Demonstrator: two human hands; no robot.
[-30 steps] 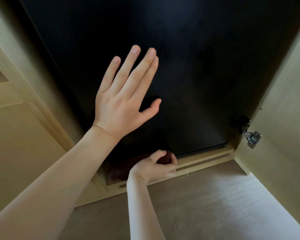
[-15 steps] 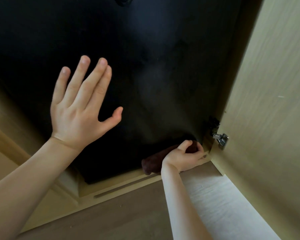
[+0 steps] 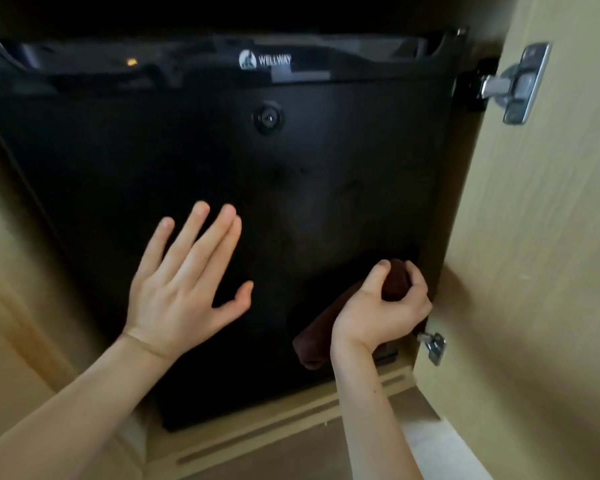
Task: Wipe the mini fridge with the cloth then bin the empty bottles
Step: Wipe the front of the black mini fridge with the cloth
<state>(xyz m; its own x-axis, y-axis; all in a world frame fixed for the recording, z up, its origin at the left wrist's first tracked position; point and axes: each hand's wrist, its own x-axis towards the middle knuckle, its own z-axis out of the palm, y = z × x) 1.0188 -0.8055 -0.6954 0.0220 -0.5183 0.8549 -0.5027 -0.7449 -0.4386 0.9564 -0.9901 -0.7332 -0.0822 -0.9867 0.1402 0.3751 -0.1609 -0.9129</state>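
A black mini fridge [image 3: 326, 188] with a closed door sits inside a wooden cabinet. A WELLWAY logo and a round lock show near its top. My left hand [image 3: 184, 289] lies flat on the door's lower left, fingers spread, holding nothing. My right hand [image 3: 381, 310] grips a dark brown cloth [image 3: 314, 342] and presses it against the door's lower right corner. Part of the cloth hangs out below the hand. No bottles are in view.
The open wooden cabinet door [image 3: 534, 271] stands close on the right, with metal hinges [image 3: 513, 84] at top and bottom [image 3: 433, 346]. The cabinet's wooden base rail [image 3: 291, 427] runs below the fridge. The cabinet side wall [image 3: 7, 271] is on the left.
My right hand has swept the cloth from the door's bottom middle to its lower right corner and a little upward. The view has tilted up, showing the fridge top. My left hand stays flat.
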